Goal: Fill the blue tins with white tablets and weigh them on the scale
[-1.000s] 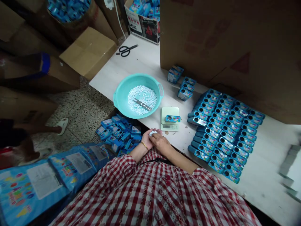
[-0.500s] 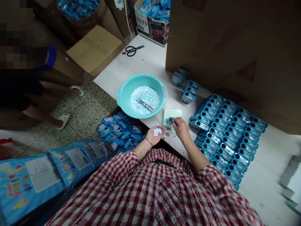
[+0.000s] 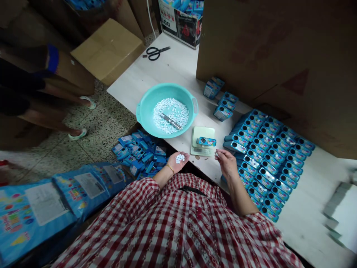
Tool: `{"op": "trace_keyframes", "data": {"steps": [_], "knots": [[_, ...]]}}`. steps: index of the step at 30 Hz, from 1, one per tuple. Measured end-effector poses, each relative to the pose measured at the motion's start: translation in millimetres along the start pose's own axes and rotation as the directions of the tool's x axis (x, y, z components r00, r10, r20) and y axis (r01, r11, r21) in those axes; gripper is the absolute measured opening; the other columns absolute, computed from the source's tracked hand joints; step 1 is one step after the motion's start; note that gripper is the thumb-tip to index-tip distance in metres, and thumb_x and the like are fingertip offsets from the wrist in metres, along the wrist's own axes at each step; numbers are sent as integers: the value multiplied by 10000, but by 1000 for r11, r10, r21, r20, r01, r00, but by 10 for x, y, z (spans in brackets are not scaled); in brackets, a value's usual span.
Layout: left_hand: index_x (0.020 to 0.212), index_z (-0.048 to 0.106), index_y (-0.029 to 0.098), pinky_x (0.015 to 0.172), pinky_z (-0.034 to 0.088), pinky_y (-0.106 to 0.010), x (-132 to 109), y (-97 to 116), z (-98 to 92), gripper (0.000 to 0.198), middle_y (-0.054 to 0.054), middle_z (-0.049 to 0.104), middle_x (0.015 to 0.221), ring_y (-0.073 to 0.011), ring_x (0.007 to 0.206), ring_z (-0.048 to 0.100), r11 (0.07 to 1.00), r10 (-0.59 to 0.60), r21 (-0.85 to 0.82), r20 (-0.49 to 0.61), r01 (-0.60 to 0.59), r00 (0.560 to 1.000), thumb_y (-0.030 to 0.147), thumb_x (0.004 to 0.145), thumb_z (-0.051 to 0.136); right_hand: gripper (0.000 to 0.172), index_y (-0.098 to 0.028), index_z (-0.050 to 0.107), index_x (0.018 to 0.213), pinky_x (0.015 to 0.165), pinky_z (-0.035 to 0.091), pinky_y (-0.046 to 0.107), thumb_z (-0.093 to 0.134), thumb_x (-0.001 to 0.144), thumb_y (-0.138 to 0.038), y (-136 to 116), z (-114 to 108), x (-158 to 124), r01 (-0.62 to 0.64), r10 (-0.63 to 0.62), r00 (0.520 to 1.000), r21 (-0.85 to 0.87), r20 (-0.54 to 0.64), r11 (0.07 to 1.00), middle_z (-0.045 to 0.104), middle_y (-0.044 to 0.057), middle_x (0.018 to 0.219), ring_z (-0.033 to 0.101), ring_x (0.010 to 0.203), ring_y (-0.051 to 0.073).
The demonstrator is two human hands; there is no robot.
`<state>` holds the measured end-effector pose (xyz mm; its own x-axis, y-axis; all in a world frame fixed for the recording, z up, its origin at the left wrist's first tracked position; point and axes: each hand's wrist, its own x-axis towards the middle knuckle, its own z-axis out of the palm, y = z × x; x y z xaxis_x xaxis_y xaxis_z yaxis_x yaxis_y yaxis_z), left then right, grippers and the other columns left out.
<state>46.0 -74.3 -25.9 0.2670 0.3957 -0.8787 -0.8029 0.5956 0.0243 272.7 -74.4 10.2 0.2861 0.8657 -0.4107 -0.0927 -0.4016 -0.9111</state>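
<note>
Pale green plastic forms a small digital scale near the front edge of a white desk. On it stands one slim blue box with a round dark hole facing up. Weighing looks to be the step in hand, with tablets probably added or removed singly; the readout is too small to read.

The left hand, in front of the scale and to its left, lies palm up and wide, a cluster of white tablets resting on it. The right hand, just beyond the scale's right front corner, is narrowed to a fingertip pinch on what looks like one tablet. The next move likely calls for a glance at the readout and a light, exact pinch, with the left palm kept level so nothing spills.

Left of the scale, a turquoise basin holds many more loose tablets and a metal tool lying among them. Right of the scale, rows of blue boxes stand close together, holes up; their contents cannot be made out. Well behind the scale, a printed carton is filled with blue packs.
</note>
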Motion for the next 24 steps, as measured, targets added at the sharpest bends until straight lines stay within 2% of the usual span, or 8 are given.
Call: {"op": "trace_keyframes", "data": {"steps": [2,5,8,10,12,14,18,24], "knots": [[681,557,117,708,505,-309,-47,-6,-59,176,-90,617,659,-176,733,623,1000,-23,15,-18,24,1000,173,796,435,268,-167,633,752,525,447,252,690,569,-354,186,-13,-111,-168,172,985,115,-21,979,590,-10,632,516,522,89],[683,562,113,691,504,-315,-56,-67,-132,185,-85,619,654,-175,709,624,995,-79,64,-26,81,997,173,800,432,292,-164,636,742,542,451,254,698,552,-376,365,146,-342,-250,247,967,44,69,967,601,-17,620,508,505,83],[678,572,100,677,498,-312,-18,-160,-183,207,-92,621,639,-175,676,624,983,-141,115,-16,142,990,179,805,428,278,-171,653,805,647,468,281,625,650,-401,399,372,-534,-153,193,914,-136,358,979,644,10,734,558,614,110],[678,577,94,666,493,-301,2,-197,-204,220,-100,621,629,-173,666,624,976,-172,134,-16,173,985,184,810,426,266,-178,658,831,731,457,297,574,703,-396,409,436,-551,-10,112,891,-226,441,974,651,30,824,578,735,134],[685,581,87,666,491,-290,0,-201,-223,220,-109,625,637,-178,685,629,971,-191,140,-22,192,981,190,812,434,270,-168,655,821,764,444,307,544,722,-393,456,402,-459,93,20,943,-319,333,943,645,49,844,576,783,150],[697,583,86,667,491,-284,-22,-178,-243,210,-118,633,659,-186,718,633,970,-197,141,-31,199,980,196,811,446,301,-148,647,815,742,443,311,525,721,-406,532,321,-292,111,-60,989,-423,132,899,640,68,820,569,749,157],[706,580,94,659,494,-283,-87,-124,-292,204,-115,635,660,-188,737,635,969,-200,135,-49,205,979,197,818,445,404,-114,634,878,651,430,294,501,706,-455,650,302,36,49,-112,990,-553,-81,832,634,75,725,543,627,156],[707,580,101,662,501,-291,-164,-41,-363,179,-105,636,664,-183,723,635,980,-133,136,-80,143,988,182,806,455,383,-139,638,855,595,376,280,493,700,-458,642,654,250,-98,-85,967,-664,-238,742,627,67,651,541,595,180]]}}
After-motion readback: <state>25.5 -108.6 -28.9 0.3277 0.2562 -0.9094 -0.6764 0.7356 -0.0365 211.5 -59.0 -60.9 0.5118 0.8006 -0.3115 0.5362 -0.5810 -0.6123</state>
